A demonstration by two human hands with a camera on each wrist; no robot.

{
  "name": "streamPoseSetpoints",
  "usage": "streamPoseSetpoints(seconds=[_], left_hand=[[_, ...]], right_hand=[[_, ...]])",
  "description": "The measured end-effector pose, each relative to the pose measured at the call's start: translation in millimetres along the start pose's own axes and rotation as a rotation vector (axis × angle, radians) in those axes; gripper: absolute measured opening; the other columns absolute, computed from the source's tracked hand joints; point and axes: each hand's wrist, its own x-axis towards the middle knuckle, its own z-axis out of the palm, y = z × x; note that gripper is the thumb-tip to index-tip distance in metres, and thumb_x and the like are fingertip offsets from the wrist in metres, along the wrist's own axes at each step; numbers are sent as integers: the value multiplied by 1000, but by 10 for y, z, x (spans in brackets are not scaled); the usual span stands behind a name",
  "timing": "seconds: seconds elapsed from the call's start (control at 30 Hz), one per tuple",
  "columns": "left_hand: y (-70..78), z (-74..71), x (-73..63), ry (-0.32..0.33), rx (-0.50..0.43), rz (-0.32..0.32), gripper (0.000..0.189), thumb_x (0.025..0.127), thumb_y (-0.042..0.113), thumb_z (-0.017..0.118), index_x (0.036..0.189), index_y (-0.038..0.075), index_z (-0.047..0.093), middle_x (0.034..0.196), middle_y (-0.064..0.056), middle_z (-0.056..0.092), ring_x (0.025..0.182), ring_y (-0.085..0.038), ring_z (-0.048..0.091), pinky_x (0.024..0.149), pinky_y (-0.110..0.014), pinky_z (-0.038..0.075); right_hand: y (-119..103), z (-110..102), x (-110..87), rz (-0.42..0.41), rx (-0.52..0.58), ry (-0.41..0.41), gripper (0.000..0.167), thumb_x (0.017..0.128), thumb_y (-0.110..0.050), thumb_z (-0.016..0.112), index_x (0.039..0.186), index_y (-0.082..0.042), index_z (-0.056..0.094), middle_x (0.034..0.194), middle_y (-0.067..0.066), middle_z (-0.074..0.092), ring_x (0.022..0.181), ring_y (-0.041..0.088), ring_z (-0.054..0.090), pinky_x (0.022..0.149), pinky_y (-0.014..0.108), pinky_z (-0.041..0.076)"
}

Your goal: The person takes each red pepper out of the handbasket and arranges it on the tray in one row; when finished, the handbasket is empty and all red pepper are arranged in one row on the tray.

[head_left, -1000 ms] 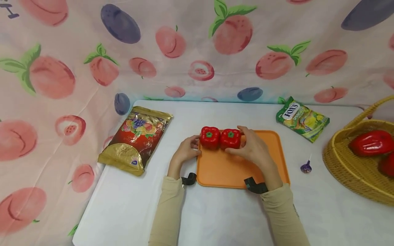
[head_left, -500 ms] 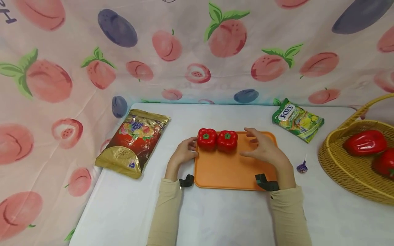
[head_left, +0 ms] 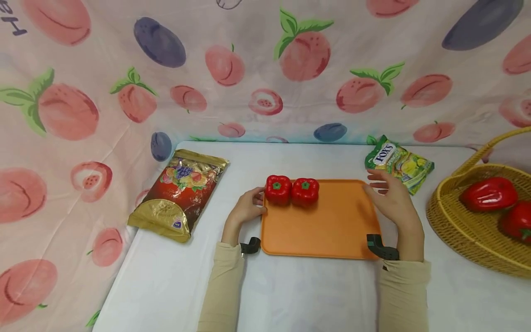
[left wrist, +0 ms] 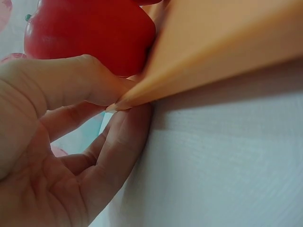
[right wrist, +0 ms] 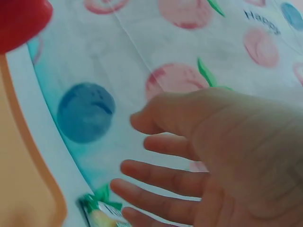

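Note:
An orange tray (head_left: 323, 235) lies on the white table with two red bell peppers, a left one (head_left: 278, 196) and a right one (head_left: 305, 197), side by side in its far left corner. My left hand (head_left: 244, 208) pinches the tray's left edge; in the left wrist view the thumb is above the rim (left wrist: 142, 90) and fingers are below it. Over the tray's right side, my right hand (head_left: 390, 199) is held with fingers spread and nothing in it. The right wrist view shows those spread fingers (right wrist: 165, 177) apart from the tray edge.
A yellow wicker basket (head_left: 445, 226) with red peppers (head_left: 489, 193) stands at the right. Near the back right lies a green FOX'S candy bag (head_left: 404, 161), partly behind the right hand. A red and gold packet (head_left: 178, 196) lies at the left. Fruit-printed cloth (head_left: 232, 106) hangs behind.
My right hand has let go of the right pepper and moved right, across the tray to its right edge. The lollipop seen earlier is now hidden by the right arm. My left hand stays put.

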Motion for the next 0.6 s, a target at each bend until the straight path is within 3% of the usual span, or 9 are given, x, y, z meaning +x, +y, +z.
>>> streamPoseSetpoints(seconds=[0.13,0.23,0.33,0.4,0.6], left_hand=[[2,-1,3,-3,2,-9,66,78,-4,71,140,2,51,111,-16,61,95,-24,61,81,-33,53],[10,-6,8,-6,0,-14,66,78,-4,71,141,3,51,113,-15,61,96,-24,61,82,-33,53],[13,-14,11,-1,-4,-8,66,78,-5,71,141,3,51,112,-16,61,96,-25,61,81,-34,53],[11,-16,9,1,-6,-3,66,78,-5,70,140,2,51,111,-16,61,95,-25,61,81,-34,54],[-8,-3,0,-6,-12,-6,65,78,-4,71,140,2,51,110,-15,61,95,-24,61,81,-33,54]], right_hand=[[78,-120,-50,58,0,176,48,97,-25,59,137,2,52,127,26,58,113,40,56,87,32,47],[109,-189,-81,150,20,295,47,96,-28,60,135,-2,56,128,20,59,108,24,58,80,17,42],[114,-217,-95,214,43,369,45,95,-28,61,133,-4,59,127,16,60,98,5,54,79,13,42],[109,-220,-98,232,50,389,44,94,-27,61,132,-5,59,127,15,60,96,0,52,78,13,41],[136,-238,-106,253,73,479,43,94,-26,61,131,-5,61,124,13,62,103,12,57,80,17,43]])
